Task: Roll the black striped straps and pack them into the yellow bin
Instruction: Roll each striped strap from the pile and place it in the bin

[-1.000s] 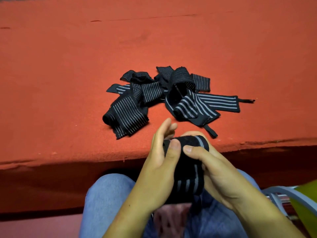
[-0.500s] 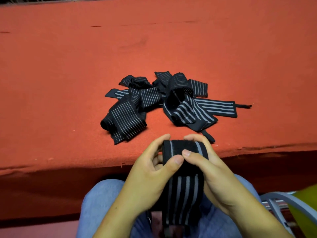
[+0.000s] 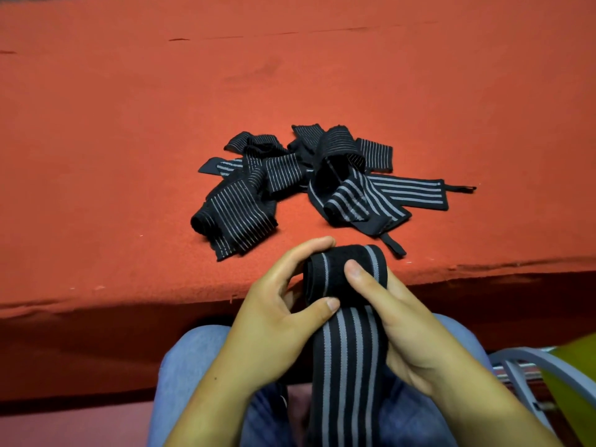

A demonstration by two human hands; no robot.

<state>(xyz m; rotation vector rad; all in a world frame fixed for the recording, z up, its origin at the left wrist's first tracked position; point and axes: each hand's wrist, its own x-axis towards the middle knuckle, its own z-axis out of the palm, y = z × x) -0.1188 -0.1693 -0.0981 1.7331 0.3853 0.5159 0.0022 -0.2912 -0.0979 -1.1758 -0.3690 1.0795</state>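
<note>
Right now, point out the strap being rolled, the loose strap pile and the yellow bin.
strap being rolled (image 3: 332, 279), head view, its rolled-up top end.
loose strap pile (image 3: 283, 174), head view, a striped band near its middle.
yellow bin (image 3: 577, 382), head view, the visible corner at lower right.

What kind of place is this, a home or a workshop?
Likely a simple packing bench, though little of the room shows. A red cloth-covered table holds a loose pile of striped straps, and a yellow bin sits at the seated person's right.
</note>
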